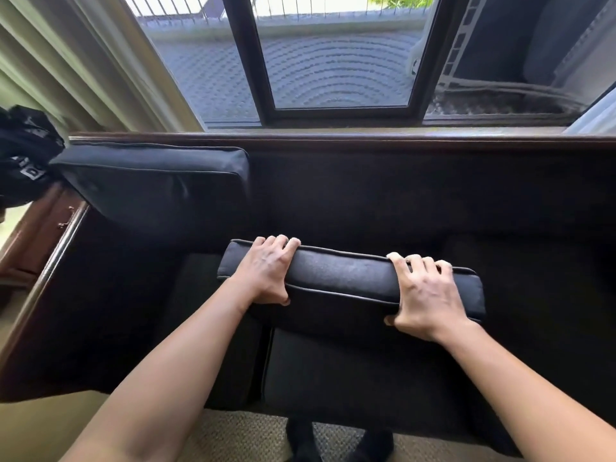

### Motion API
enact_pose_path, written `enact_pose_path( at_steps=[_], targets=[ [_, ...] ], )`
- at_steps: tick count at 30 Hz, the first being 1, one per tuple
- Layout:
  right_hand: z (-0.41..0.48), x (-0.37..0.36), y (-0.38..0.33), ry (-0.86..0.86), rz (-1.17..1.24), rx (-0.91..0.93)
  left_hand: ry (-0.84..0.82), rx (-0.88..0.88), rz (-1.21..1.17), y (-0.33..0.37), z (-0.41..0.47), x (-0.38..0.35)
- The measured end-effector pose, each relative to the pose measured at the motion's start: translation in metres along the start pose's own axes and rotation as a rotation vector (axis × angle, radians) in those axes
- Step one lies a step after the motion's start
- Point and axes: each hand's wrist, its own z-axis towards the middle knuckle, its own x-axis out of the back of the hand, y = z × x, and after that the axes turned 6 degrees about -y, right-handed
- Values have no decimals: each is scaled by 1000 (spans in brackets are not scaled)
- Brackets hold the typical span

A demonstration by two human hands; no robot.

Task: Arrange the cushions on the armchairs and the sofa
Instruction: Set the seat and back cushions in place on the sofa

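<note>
A dark sofa (366,195) with a polished wooden frame stands beneath a window (333,61) that looks onto a patterned balcony floor. Far left of the hands, pale pleated curtains (66,61) hang, and a black bag (23,155) bearing white lettering too blurred to read sits at the sofa's corner. Beyond the left hand, a dark back cushion (156,185) leans against the sofa back. The left hand (268,271) and right hand (425,295) each wrap closed over the top edge of a dark piped cushion (343,278), held upright above the seat, fingers over the far side and thumbs on the near side. Beige carpet (233,438) lies below the arms
</note>
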Motion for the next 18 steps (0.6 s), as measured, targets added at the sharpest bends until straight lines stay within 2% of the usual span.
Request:
enact_pose_path(
  at_steps=[9, 18],
  targets=[
    [-2, 6, 12, 9, 66, 6, 31, 12, 21, 6, -6, 4],
    [70, 53, 48, 127, 1, -22, 65, -2, -53, -15, 66, 70]
  ],
)
